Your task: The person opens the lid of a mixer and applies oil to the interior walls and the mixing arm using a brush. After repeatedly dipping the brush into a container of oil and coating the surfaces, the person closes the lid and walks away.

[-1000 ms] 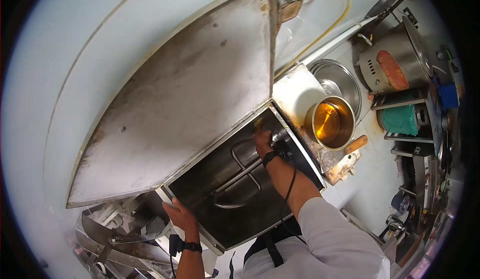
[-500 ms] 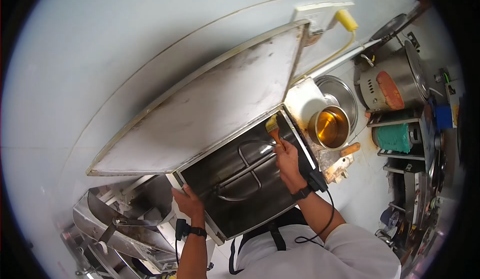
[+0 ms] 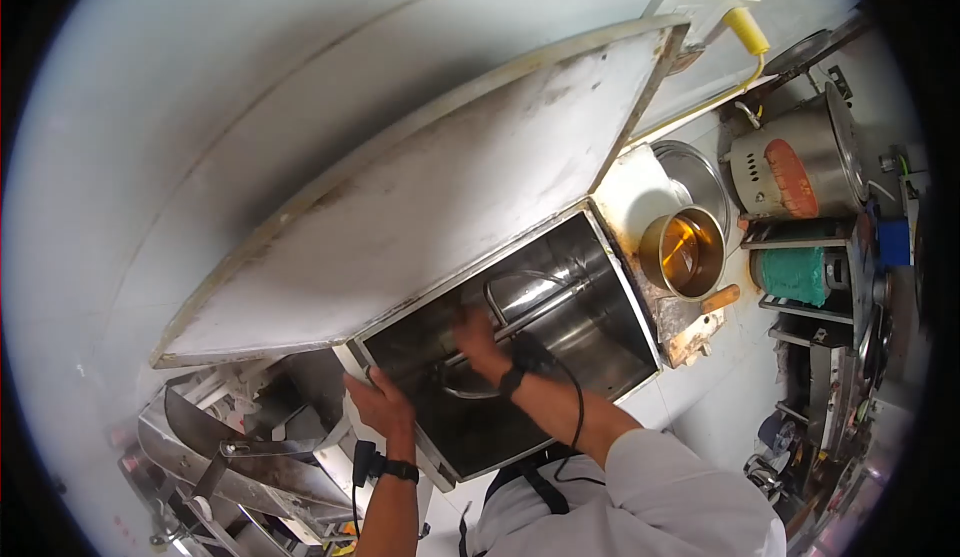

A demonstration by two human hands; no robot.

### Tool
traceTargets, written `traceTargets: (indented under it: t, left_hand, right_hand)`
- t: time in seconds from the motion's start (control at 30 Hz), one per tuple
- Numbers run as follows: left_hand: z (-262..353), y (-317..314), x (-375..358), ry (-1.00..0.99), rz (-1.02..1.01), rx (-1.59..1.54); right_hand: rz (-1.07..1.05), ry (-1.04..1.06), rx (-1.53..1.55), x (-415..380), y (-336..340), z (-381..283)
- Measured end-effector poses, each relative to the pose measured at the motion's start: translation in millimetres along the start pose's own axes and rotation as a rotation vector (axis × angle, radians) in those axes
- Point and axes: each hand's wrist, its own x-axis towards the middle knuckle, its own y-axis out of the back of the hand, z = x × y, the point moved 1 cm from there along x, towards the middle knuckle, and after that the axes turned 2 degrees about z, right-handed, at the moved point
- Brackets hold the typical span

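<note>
A steel mixing tub [image 3: 600, 377] of what looks like a dough mixer stands in front of me, with a bent-rod mixing paddle [image 3: 545, 307] across its inside. Its large whitish lid [image 3: 430, 197] is raised against the wall. My left hand [image 3: 382, 405] grips the tub's left rim [image 3: 352, 362]. Inside the tub, above the paddle's left half, is my right hand [image 3: 478, 345], closed and smeared by motion. The orange-handled brush it holds in the earlier view is mostly hidden or blurred now.
Right of the tub, a metal pot of amber liquid [image 3: 683, 253] stands on a stained ledge, its wooden handle [image 3: 720, 299] pointing toward me. A steel lid [image 3: 695, 182] lies behind it. A large steel pot [image 3: 795, 157] stands far right; metal equipment [image 3: 225, 447] is at left.
My right hand has swept left across the tub, from its far right corner to the left half. My left hand stays on the rim. The view has shifted slightly.
</note>
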Motion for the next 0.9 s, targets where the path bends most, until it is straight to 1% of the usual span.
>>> traceTargets:
  t: [0.03, 0.1, 0.17, 0.2, 0.23, 0.27, 0.3, 0.33, 0.4, 0.43, 0.47, 0.5, 0.53, 0.57, 0.6, 0.63, 0.67, 0.7, 0.73, 0.77, 0.83, 0.87, 0.9]
  left_hand:
    - [1.4, 1.6, 1.1, -0.003, 0.002, -0.005]
    - [2.7, 1.5, -0.6, 0.018, 0.001, -0.015]
    - [7.2, 4.6, 1.1, 0.022, -0.014, -0.037]
    - [8.4, 7.3, 0.0, 0.023, -0.031, -0.056]
    - [10.2, 8.6, -1.2, 0.029, -0.028, -0.054]
    - [12.0, 9.5, -1.0, 0.018, -0.024, -0.05]
    - [12.2, 7.4, 1.7, 0.004, -0.019, -0.049]
    - [7.4, 3.2, 1.7, 0.008, -0.02, -0.044]
    - [-1.9, -1.1, -1.2, -0.032, 0.014, 0.0]
    - [-1.4, 2.3, -1.6, -0.036, 0.011, -0.002]
    - [2.2, 4.0, -1.0, -0.014, -0.013, -0.004]
    - [6.8, 5.3, -0.5, 0.006, -0.038, -0.009]
    - [9.3, 5.6, -0.6, -0.004, -0.043, -0.025]
    - [8.1, 4.9, -1.2, -0.002, -0.029, -0.025]
    - [6.5, 4.5, -1.2, 0.007, -0.012, -0.023]
    - [6.4, 3.1, 0.1, 0.013, -0.008, -0.033]
    - [4.5, 2.5, -0.7, 0.0, -0.007, -0.033]
    - [2.4, 2.8, -1.9, -0.016, -0.007, -0.03]
    - [3.7, 4.8, -1.9, -0.012, -0.002, -0.028]
    - [7.2, 7.2, -0.9, 0.011, -0.027, -0.035]
    - [7.0, 6.4, 0.6, 0.037, -0.042, -0.038]
    - [5.8, 4.1, 1.2, 0.02, -0.028, -0.035]
    - [4.3, 3.8, -0.5, 0.004, -0.021, -0.031]
  right_hand:
    - [0.004, 0.004, 0.0, -7.7, 13.8, -16.5]
    - [-0.169, -0.167, 0.204, -14.8, 41.8, -23.4]
    - [0.283, 0.339, -0.262, 53.7, 28.7, 67.8]
    - [0.297, -0.213, -0.028, 74.8, 57.0, 50.9]
    - [0.392, -0.328, 0.09, 105.9, 58.2, 76.9]
    - [0.419, -0.255, -0.024, 122.6, 70.5, 71.6]
    - [0.5, -0.114, -0.18, 138.3, 64.9, 83.5]
    - [0.495, -0.116, -0.181, 141.2, 54.4, 89.4]
    - [0.399, -0.234, 0.091, 139.6, 30.5, 92.5]
    - [0.377, 0.199, -0.672, 135.2, 8.0, 111.4]
    - [0.445, -0.057, -0.118, 126.8, 7.7, 104.2]
    - [0.304, -0.119, -0.085, 104.5, 23.3, 64.3]
    - [0.164, -0.182, -0.051, 70.6, 54.2, 8.5]
    - [0.178, -0.179, -0.053, 38.7, 83.6, -26.8]
    - [0.258, -0.099, 0.249, 7.1, 109.9, -57.0]
    - [0.326, -0.011, 0.551, -5.2, 125.5, -69.9]
    - [0.318, -0.005, 0.545, -1.9, 132.1, -63.1]
    - [0.363, -0.008, 0.475, 5.5, 137.8, -50.1]
    - [0.408, -0.013, 0.409, 15.7, 139.6, -36.7]
    - [0.399, -0.01, 0.414, 35.9, 134.1, -18.9]
    - [0.18, -0.419, 0.692, 82.4, 112.9, 12.9]
    - [0.172, -0.417, 0.695, 92.7, 104.8, 7.5]
    - [0.246, -0.365, 0.652, 98.1, 95.8, 1.9]
